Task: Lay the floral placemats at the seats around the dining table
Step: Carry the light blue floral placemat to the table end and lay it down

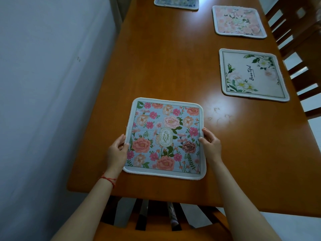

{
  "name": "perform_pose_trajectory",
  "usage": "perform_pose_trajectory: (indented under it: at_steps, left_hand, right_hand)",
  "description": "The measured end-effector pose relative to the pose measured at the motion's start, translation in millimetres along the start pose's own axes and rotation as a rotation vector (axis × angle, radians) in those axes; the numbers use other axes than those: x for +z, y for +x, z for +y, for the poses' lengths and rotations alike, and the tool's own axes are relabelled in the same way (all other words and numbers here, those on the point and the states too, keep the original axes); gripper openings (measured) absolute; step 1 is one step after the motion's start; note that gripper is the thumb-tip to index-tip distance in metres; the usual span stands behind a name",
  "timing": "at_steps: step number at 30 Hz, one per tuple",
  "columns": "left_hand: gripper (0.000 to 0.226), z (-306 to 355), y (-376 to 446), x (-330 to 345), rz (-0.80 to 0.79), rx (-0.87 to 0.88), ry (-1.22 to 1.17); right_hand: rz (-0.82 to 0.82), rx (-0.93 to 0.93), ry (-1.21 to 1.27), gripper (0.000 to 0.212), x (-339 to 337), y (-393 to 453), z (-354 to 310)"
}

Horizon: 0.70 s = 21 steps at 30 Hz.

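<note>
A blue floral placemat (165,136) with pink and peach flowers and a "GARDEN" label lies flat on the wooden dining table (173,70), close to its near edge. My left hand (117,151) pinches its left edge and my right hand (211,145) pinches its right edge. Along the table's right side lies a cream placemat (251,75) with white flowers and script, and beyond it a pale pink floral placemat (238,21). A bluish floral placemat (176,1) sits at the far end, partly cut off by the frame.
A white wall (52,84) runs along the table's left side. Wooden slatted chairs (298,54) stand at the right side. Another wooden chair (156,221) is tucked under the near edge, below my arms. A glare patch shines on the wood right of the blue mat.
</note>
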<state>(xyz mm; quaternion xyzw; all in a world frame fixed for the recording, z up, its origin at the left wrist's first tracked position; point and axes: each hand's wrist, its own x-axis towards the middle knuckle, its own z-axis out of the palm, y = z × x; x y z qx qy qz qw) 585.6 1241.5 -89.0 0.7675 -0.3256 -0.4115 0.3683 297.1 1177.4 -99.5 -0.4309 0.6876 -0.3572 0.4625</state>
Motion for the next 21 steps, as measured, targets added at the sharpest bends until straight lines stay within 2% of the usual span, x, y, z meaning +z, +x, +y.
perform_pose_trajectory:
  at_steps: [14,21]
  left_hand:
    - [0.046,1,-6,-2,-0.029,-0.017,0.044]
    - [0.047,2,-11,-10,-0.024,0.043,0.127]
  right_hand:
    - [-0.026,0.000,-0.060,0.045,1,-8,-8]
    - [0.005,-0.090,-0.232,0.045,10,-9,-14]
